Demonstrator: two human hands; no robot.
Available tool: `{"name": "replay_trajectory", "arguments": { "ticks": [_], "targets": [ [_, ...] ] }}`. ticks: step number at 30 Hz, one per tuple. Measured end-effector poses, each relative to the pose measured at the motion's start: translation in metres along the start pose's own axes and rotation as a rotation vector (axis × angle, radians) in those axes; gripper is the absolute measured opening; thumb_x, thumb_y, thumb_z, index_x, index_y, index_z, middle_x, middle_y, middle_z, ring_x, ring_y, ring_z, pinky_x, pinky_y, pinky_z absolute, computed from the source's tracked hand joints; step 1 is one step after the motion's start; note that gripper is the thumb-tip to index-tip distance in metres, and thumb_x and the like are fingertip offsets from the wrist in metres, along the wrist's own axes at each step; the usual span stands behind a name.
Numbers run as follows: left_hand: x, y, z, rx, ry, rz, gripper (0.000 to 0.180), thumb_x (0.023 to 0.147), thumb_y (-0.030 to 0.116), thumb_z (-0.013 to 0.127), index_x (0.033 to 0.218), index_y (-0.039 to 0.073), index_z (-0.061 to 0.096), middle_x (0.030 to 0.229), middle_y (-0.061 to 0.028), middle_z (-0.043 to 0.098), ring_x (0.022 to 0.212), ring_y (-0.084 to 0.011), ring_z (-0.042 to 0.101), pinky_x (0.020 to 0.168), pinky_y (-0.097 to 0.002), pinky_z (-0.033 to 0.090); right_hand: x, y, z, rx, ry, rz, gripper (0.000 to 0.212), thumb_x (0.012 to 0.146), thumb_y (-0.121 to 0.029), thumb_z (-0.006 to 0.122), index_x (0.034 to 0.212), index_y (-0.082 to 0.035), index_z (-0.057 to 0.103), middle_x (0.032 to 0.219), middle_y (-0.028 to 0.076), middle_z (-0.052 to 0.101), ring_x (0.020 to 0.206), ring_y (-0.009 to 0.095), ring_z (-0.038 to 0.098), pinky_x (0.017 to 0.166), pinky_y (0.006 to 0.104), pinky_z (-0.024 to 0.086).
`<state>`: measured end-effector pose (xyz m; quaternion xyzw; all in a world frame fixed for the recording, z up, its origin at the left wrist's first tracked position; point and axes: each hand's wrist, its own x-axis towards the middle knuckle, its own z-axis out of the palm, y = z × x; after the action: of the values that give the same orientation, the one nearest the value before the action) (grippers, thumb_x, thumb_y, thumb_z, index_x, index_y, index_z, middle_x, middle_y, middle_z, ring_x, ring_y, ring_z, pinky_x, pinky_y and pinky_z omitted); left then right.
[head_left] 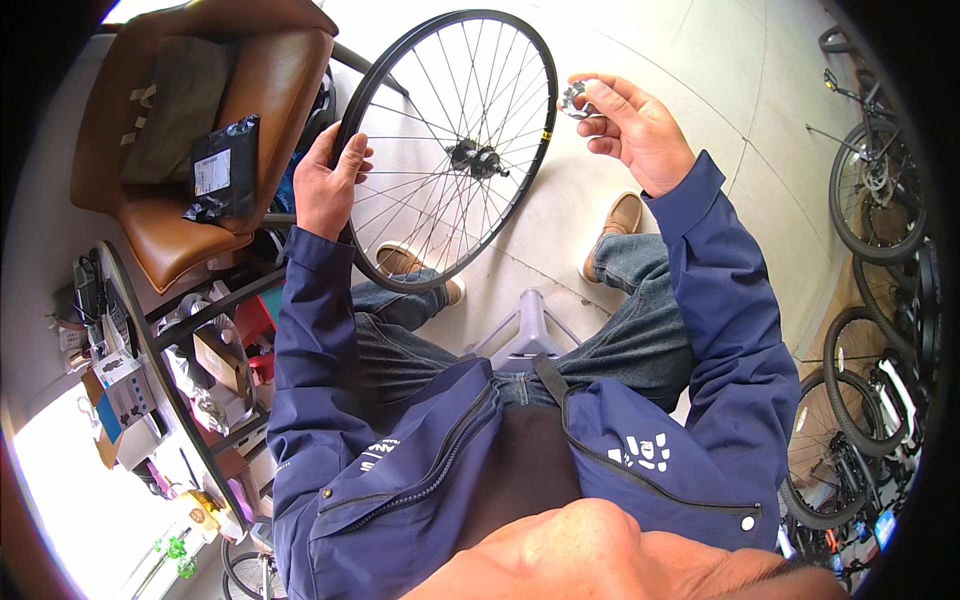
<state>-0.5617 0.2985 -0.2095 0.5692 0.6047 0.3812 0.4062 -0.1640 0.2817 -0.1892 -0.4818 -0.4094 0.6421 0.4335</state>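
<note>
A black spoked bicycle wheel (547, 75) stands tilted in front of me. My left hand (328, 182) grips its rim at the left side, fingers wrapped round it and thumb on the near face. The wheel's black hub (474, 158) faces up toward me, with a short axle end sticking out to the right. To the right of the rim, apart from it, my right hand (635, 122) pinches a small silver toothed metal ring (574, 101) between thumb and fingers. Part of the ring is hidden by the fingertips.
A brown leather chair (285, 90) at the upper left bears a black plastic package (228, 168). Below it, a shelf rack (170, 365) holds boxes and loose items. Several bicycles (868, 190) line the right side. A grey stool base (530, 325) stands between my legs on the pale floor (690, 70).
</note>
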Motion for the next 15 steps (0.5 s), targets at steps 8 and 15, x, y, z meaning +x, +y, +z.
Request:
{"name": "replay_trajectory", "arguments": {
  "ticks": [8, 15],
  "targets": [
    [0.0002, -0.0002, 0.0001, -0.012, 0.001, -0.008, 0.050, 0.103, 0.035, 0.078, 0.137, -0.001, 0.067, 0.098, -0.0060, 0.077, 0.081, -0.0115, 0.072, 0.072, -0.0248, 0.058, 0.0014, 0.0007, 0.0001, 0.017, 0.000, 0.021, 0.041, 0.112, -0.038, 0.061, 0.142, -0.010, 0.067, 0.114, 0.000, 0.069, 0.094, 0.008, 0.069, 0.081, 0.0218, 0.059],
    [-0.0001, 0.0009, 0.0006, -0.007, 0.003, -0.006, 0.050, 0.103, 0.035, 0.078, 0.137, -0.001, 0.067, 0.098, -0.0061, 0.077, 0.081, -0.0114, 0.072, 0.072, -0.0247, 0.058, -0.0002, 0.0002, 0.0008, 0.001, -0.001, 0.013, 0.041, 0.112, -0.038, 0.062, 0.142, -0.010, 0.066, 0.113, 0.000, 0.070, 0.094, 0.008, 0.068, 0.081, 0.0220, 0.058]
  ]
}}
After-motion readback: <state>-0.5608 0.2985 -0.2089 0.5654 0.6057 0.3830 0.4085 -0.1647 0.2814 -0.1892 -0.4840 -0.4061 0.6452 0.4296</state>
